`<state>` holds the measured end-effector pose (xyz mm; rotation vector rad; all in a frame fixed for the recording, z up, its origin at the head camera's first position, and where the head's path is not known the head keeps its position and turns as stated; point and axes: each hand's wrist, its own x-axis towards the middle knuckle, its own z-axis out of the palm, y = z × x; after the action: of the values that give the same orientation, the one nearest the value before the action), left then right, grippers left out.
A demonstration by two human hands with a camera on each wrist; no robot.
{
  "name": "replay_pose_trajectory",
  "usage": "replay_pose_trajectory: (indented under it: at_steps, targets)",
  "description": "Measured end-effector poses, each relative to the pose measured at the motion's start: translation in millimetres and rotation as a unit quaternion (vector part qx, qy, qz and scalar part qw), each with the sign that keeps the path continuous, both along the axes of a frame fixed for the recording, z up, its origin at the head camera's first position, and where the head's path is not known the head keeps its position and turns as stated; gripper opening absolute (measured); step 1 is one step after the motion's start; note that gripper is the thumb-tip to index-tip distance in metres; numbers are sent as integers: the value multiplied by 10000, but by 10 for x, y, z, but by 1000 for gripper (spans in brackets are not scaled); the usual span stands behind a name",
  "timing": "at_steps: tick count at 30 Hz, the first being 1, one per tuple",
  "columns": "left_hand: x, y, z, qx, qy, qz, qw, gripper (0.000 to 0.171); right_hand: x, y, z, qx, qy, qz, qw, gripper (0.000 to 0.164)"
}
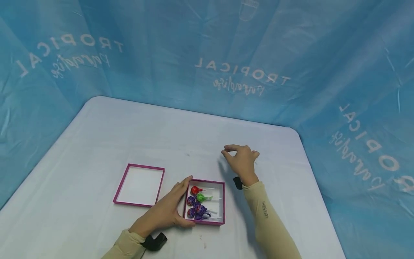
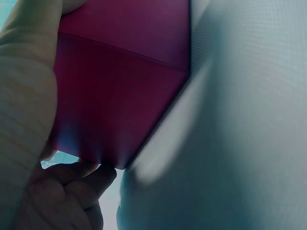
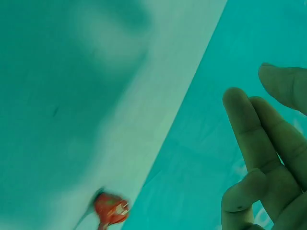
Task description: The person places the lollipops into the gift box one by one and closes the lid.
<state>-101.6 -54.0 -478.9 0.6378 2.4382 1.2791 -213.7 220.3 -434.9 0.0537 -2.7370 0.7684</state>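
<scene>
My left hand grips the left side of a square magenta box, fingers at its far left corner and thumb along the near side. In the left wrist view the outer walls of the box show between thumb and fingers. Inside lie a red lollipop, a green lollipop and several purple lollipops, sticks toward the right. My right hand is above the table beyond the box, thumb and fingers apart and nothing between them. Another red lollipop appears on the table in the right wrist view.
The matching lid lies inside-up on the white table, left of the box. Blue printed curtains enclose the table at the back and both sides.
</scene>
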Motion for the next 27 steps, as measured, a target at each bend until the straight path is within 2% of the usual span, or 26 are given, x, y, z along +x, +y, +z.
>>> replay_pose_trajectory:
  at_steps: [7,14,19,27]
  targets:
    - [3,-3,2,-25,-21,39,10000,137,-134,233,-82,-107,159,-478,9987,19]
    - [-8,-5,-7,3,-27,-29,10000,137,-184,460,-192,-95,165,-948,9953,20]
    - [-14,-8,1,-39,-67,20,10000,138,-219,579,-220,-101,234,-1126,9933,21]
    - [-10,-12,-8,-7,-35,-25,10000,137,-222,655,-250,-64,-302,-1498,9882,35]
